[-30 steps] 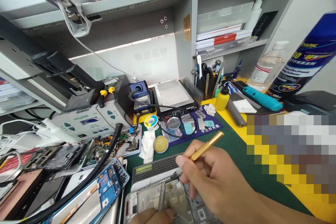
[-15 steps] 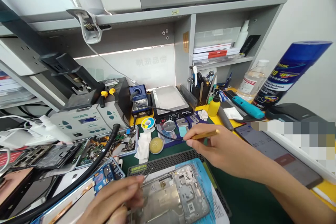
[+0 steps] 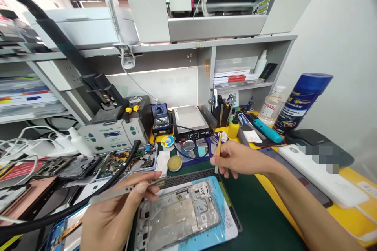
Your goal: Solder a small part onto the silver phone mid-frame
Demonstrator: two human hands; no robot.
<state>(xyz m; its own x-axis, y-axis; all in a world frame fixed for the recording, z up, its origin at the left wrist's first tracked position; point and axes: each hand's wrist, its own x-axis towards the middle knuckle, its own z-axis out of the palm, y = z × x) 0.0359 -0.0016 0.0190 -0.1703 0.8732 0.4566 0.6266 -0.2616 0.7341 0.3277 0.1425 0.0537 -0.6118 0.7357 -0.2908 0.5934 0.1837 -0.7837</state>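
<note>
My left hand [image 3: 118, 208] grips a pair of grey tweezers [image 3: 123, 192], their tips pointing right above the phone frame. My right hand [image 3: 232, 157] pinches a slim gold-coloured tool [image 3: 219, 151] held nearly upright; its kind is unclear. Below and between the hands lies a bare metal phone frame [image 3: 176, 215], with handwriting near its upper right corner. It rests on a blue and white sheet [image 3: 225, 211] over a black perforated mat [image 3: 203, 173]. Just beyond the mat sits a round tin of yellowish paste [image 3: 174, 163], beside a crumpled white tissue [image 3: 162, 160].
A black hose [image 3: 112, 182] curves across the left, over trays of circuit boards [image 3: 120, 160]. Behind stand a rework station [image 3: 112, 135], a soldering iron stand [image 3: 161, 119] and a flat heating plate [image 3: 191, 119]. A yellow bottle [image 3: 233, 127] and blue spray can [image 3: 303, 102] stand right.
The view has tipped upward. The gold-coloured tool has swung from nearly level to nearly upright in my right hand. My left hand has turned, so its tweezers now show clearly.
</note>
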